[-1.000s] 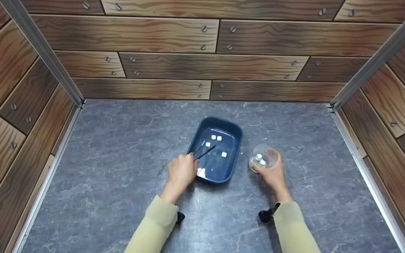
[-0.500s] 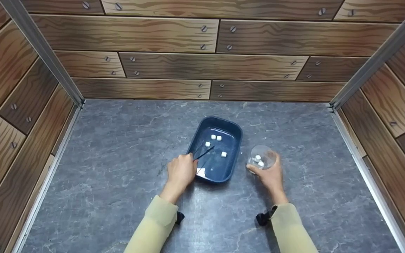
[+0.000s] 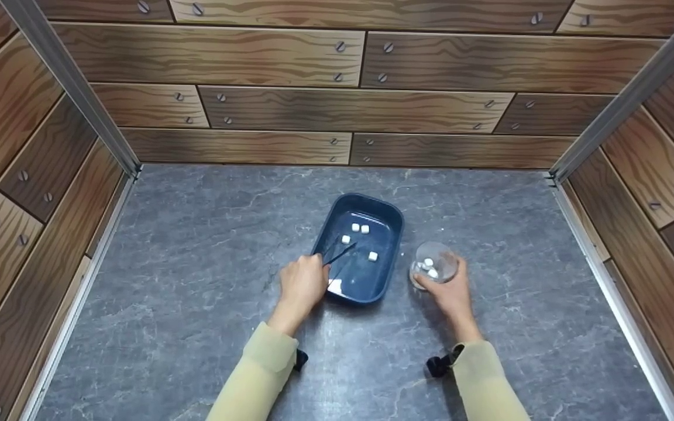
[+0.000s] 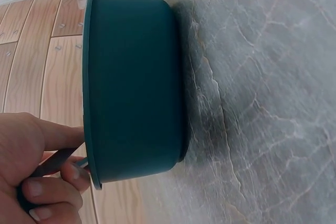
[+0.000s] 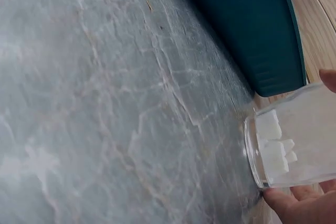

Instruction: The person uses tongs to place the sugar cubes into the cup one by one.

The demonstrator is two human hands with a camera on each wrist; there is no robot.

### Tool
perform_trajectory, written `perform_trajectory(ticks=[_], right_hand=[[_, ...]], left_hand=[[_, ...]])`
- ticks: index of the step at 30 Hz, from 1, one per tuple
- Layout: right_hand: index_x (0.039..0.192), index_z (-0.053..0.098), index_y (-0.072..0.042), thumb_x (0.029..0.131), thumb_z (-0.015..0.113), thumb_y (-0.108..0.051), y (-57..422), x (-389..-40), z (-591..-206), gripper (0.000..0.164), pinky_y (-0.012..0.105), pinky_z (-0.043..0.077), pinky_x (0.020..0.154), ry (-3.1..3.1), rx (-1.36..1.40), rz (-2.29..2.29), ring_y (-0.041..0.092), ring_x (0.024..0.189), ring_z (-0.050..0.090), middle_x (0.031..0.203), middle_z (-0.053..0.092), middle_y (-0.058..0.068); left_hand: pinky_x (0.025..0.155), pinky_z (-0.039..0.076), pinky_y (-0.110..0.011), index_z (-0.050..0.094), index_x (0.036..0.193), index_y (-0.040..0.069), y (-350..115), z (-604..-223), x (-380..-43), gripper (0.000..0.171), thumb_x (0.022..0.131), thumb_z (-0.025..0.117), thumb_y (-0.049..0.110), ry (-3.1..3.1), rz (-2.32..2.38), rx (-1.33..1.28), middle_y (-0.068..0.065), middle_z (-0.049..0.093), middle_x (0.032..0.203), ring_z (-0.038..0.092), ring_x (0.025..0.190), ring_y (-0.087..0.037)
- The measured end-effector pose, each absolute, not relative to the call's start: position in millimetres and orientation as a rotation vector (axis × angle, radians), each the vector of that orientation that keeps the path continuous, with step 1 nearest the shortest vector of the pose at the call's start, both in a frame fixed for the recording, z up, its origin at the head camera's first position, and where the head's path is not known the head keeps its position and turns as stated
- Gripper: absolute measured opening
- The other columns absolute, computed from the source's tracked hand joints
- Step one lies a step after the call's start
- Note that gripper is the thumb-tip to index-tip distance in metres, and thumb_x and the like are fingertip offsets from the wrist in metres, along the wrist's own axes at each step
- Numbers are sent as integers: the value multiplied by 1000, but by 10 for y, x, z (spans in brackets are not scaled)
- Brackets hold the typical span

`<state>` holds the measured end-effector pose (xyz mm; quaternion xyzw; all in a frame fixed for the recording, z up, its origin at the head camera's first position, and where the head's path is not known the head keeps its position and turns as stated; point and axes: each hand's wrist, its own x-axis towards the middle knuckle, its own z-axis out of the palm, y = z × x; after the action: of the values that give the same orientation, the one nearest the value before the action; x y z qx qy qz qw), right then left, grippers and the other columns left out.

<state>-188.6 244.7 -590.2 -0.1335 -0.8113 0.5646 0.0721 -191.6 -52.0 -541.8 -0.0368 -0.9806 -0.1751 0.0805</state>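
Note:
Over the near left rim of a dark blue rectangular tub (image 3: 366, 295), my left hand (image 3: 303, 283) grips dark slim tongs (image 3: 341, 254). The tongs' two arms reach down into the tub, spread apart. Inside lie several white sugar cubes (image 3: 372, 256), with none between the tips. The left wrist view has the tub's outer wall (image 4: 131, 87) and the tongs' handle (image 4: 52, 162) within the curled fingers. To the tub's right, my right hand (image 3: 453, 295) holds a clear glass (image 3: 443, 254) around its side. Several white cubes sit at the glass's bottom, plainer in the right wrist view (image 5: 275, 156).
Grey marbled tabletop (image 3: 196, 263) surrounds the tub and glass. Wood-patterned panels (image 3: 290, 108) close off the back and both sides, with metal strips (image 3: 74, 88) at the corners. A small white crumb (image 3: 402, 254) lies between tub and glass.
My right hand and the glass have shifted slightly left, toward the tub. The left hand, tongs, tub and the cubes in it look the same.

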Motion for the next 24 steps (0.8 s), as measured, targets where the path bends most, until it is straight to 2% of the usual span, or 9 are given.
perform_trajectory(ticks=[4, 8, 16, 24], right_hand=[[138, 31, -1, 71, 88, -18, 2457, -1889, -5880, 89, 48, 30, 107, -2490, -427, 1676, 39, 131, 38, 142, 38, 26], [140, 28, -1, 71, 88, -19, 2452, -1899, -5868, 93, 48, 27, 109, -2536, -396, 1669, 39, 133, 36, 143, 36, 27], [142, 36, 0, 70, 87, -9, 2403, -1913, -5869, 89, 42, 27, 110, -2476, -286, 1699, 35, 131, 41, 140, 46, 24], [141, 37, 3, 67, 87, -7, 2380, -1929, -5884, 89, 42, 28, 110, -2457, -289, 1697, 35, 129, 43, 138, 47, 26]], left_hand=[[51, 49, -50, 68, 80, 6, -515, -5417, -1932, 25, 91, 69, 29, -2939, -509, -112, -14, 69, 74, 65, 64, -36], [52, 49, -50, 69, 80, 5, -512, -5410, -1943, 25, 90, 69, 28, -2947, -503, -112, -14, 69, 75, 66, 64, -36], [50, 50, -48, 72, 78, 5, -490, -5419, -1973, 25, 89, 71, 28, -2942, -443, -138, -14, 69, 73, 66, 62, -34], [49, 50, -48, 73, 80, 6, -474, -5426, -1993, 24, 91, 70, 27, -2942, -451, -136, -13, 70, 74, 66, 61, -34]])
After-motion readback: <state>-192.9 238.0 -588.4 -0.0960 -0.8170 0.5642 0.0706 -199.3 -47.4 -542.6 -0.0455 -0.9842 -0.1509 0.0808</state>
